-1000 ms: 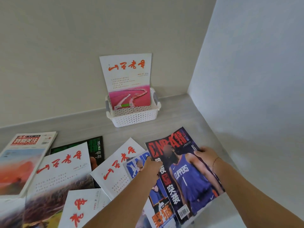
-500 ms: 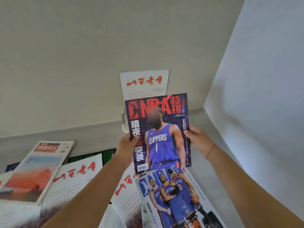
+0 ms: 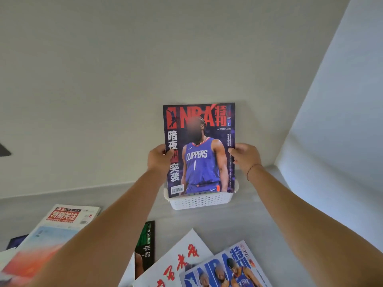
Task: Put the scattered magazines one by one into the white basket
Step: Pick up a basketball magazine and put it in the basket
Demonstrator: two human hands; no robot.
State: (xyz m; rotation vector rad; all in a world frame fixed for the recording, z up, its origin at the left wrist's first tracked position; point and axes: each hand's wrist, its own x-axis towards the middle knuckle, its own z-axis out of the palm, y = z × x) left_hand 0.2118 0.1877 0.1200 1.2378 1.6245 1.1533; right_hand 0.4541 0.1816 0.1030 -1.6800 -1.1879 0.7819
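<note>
Holding the NBA magazine [image 3: 200, 150] upright by its two side edges, both hands grip it at mid-height: the left hand [image 3: 159, 158] has its fingers [image 3: 169, 152] clenched over the left edge, thumb on the cover, and the right hand [image 3: 244, 156] pinches the right edge the same way, a thin cord around its wrist. The magazine's lower edge sits at the rim of the white basket [image 3: 200, 200], which stands at the back of the bench [image 3: 238, 220] against the wall, near the back right corner; whether the bottom edge is already inside the basket cannot be told. Along the bench's front edge lie the other magazines: a thick one with a red title block [image 3: 62, 216] at the left, a dark green one [image 3: 146, 245] partly under the left forearm, a white one with red brush lettering [image 3: 182, 257], and a pale NBA issue [image 3: 226, 268] overlapping it at the front.
</note>
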